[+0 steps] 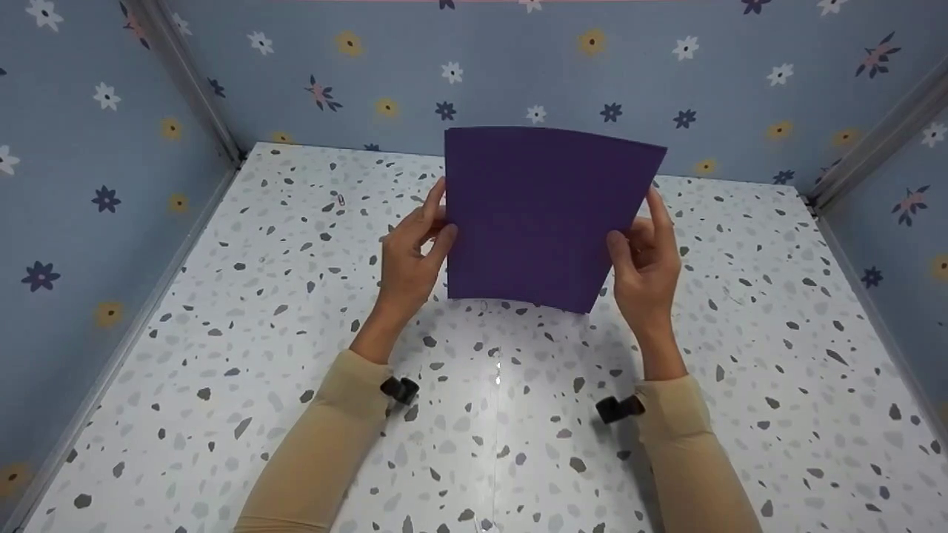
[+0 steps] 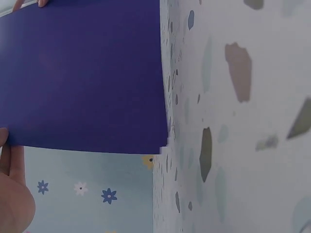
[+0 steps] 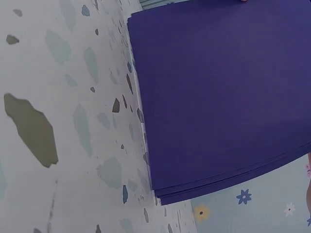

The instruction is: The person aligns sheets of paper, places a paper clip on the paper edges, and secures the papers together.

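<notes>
Both hands hold up a stack of purple paper sheets (image 1: pixel 544 218), tilted toward the head camera and slightly bowed. My left hand (image 1: pixel 411 255) pinches its left edge, thumb in front and fingers behind. On the opposite edge my right hand (image 1: pixel 646 263) grips likewise, its thumb on the front face. In the right wrist view several layered edges of the purple sheets (image 3: pixel 228 107) show slightly fanned at one side. The left wrist view has the purple sheets (image 2: pixel 82 77) with their lower edge close to the tabletop and part of the left hand (image 2: pixel 14 194) at the side.
A speckled white table (image 1: pixel 296 311) lies beneath the hands. Toward its back left is a small paper clip (image 1: pixel 341 200). Blue flowered panels (image 1: pixel 518 66) wall the back and both sides, with metal posts (image 1: pixel 196 81) at the corners. Small black cameras (image 1: pixel 400 389) sit on the wrists.
</notes>
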Demonstrator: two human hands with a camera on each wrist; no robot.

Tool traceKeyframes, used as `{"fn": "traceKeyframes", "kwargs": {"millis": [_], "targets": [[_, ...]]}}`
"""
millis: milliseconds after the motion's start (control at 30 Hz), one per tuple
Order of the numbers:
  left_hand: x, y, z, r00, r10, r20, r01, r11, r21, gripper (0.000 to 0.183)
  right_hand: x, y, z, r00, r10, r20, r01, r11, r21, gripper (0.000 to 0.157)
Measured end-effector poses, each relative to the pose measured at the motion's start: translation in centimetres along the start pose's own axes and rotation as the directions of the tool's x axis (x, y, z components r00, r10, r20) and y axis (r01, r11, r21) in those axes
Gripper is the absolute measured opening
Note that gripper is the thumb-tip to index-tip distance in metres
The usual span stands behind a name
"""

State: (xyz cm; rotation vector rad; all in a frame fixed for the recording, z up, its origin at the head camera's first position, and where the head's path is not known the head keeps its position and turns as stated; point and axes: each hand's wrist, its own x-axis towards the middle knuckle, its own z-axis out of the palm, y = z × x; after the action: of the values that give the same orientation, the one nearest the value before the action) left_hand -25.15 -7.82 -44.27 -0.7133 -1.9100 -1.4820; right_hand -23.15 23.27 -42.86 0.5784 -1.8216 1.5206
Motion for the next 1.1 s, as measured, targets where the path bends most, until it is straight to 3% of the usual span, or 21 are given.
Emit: {"fn": "traceKeyframes", "kwargs": {"millis": [433, 767, 1100], "targets": [[0.0, 0.2, 0.0, 1.0, -0.025, 0.008, 0.025, 1.0, 0.001, 0.055, 0.0, -0.3, 0.1, 0.999, 0.044, -0.012, -0.044, 0.999, -0.013, 0.062], [-0.1, 0.2, 0.2, 1.0, -0.003, 0.001, 0.003, 1.0, 0.011, 0.053, 0.0, -0.6, 0.0, 0.997, 0.073, -0.006, -0.073, 0.997, -0.02, 0.063], [-0.1, 0.3, 0.3, 1.0, -0.016, 0.002, 0.016, 1.0, 0.011, 0.052, 0.4, -1.0, -0.3, 0.998, 0.059, 0.012, -0.058, 0.998, -0.036, 0.065]]}}
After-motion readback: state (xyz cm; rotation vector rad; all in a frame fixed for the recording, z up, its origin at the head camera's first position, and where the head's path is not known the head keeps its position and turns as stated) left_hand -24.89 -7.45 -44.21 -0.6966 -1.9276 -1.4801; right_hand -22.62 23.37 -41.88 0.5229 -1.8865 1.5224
